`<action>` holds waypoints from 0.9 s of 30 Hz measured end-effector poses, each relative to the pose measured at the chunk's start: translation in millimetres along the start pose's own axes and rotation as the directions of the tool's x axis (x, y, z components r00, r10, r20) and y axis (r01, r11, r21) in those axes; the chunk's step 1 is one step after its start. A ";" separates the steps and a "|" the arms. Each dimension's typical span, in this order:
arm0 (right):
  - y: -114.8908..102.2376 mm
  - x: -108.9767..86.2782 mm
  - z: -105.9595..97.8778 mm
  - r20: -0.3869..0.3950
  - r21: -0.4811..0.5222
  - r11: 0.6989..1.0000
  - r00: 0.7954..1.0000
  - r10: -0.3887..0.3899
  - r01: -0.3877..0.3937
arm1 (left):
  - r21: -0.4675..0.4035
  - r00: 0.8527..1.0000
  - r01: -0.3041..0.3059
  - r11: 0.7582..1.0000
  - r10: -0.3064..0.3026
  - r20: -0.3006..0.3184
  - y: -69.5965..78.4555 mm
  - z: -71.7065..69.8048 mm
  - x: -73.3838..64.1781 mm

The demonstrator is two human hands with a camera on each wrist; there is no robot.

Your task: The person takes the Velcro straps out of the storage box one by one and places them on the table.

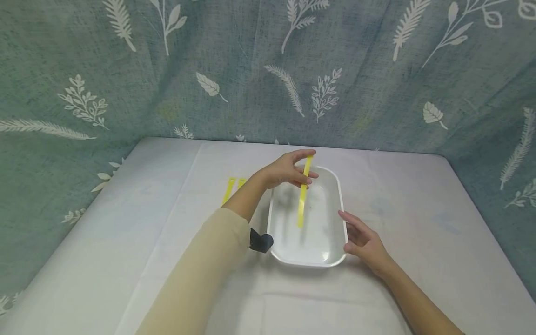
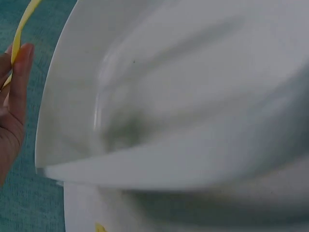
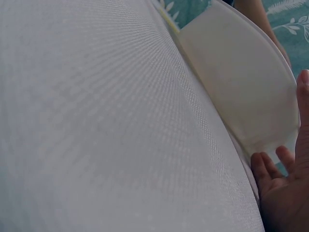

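My left hand (image 1: 289, 170) pinches a thin yellow strip (image 1: 305, 190) between thumb and fingers. The strip slants down over a white rectangular basin (image 1: 322, 218). In the left wrist view, the left hand (image 2: 12, 106) and part of the strip (image 2: 20, 34) show at the left edge, beside the basin wall (image 2: 63, 96). On the basin's right side rests my right hand (image 1: 366, 244), with the fingers spread along the outer wall and the thumb near the rim. The right wrist view has the right hand (image 3: 282, 188) against that wall (image 3: 241, 77).
Two more yellow strips (image 1: 228, 190) with slotted ends lie left of the basin, partly covered by the left forearm. A white cloth (image 1: 104, 242) covers the table. A green leaf-patterned curtain (image 1: 234, 56) hangs behind it. A dark wrist-camera piece (image 1: 261, 242) sticks out by the left sleeve.
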State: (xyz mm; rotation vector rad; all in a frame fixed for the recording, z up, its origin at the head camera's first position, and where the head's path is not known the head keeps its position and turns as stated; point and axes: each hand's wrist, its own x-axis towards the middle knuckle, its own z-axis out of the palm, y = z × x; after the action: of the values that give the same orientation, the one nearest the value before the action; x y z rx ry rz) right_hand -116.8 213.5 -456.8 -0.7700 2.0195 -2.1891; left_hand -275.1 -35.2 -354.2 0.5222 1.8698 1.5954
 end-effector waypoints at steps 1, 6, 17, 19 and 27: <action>-0.2 0.0 0.0 0.001 0.007 1.000 1.000 0.000 0.000 | -0.001 1.000 -0.002 1.000 0.002 -0.002 1.3 -1.9 -2.0; 0.1 -0.5 -0.5 0.010 0.032 0.999 1.000 -0.005 0.005 | 0.012 1.000 -0.001 1.000 0.001 -0.019 7.4 -12.5 -12.4; -0.1 0.9 -2.6 0.013 0.019 1.000 1.000 0.000 0.000 | -0.020 0.998 -0.042 0.999 0.041 -0.039 4.0 -36.6 -40.5; -0.8 0.7 -2.3 0.008 0.016 1.000 1.000 0.005 -0.005 | -0.010 0.998 -0.051 0.999 0.050 -0.042 3.0 -40.3 -46.4; -1.1 -0.3 0.6 0.003 0.022 1.000 1.000 0.001 -0.001 | 0.013 0.995 -0.075 0.997 0.076 -0.066 1.4 -58.0 -72.3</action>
State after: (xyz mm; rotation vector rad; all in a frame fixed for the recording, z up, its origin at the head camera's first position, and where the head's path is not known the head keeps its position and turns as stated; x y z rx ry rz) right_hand -116.0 213.3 -455.8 -0.7687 1.9909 -2.2041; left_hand -261.7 -124.6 -333.8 0.5569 1.9293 1.6712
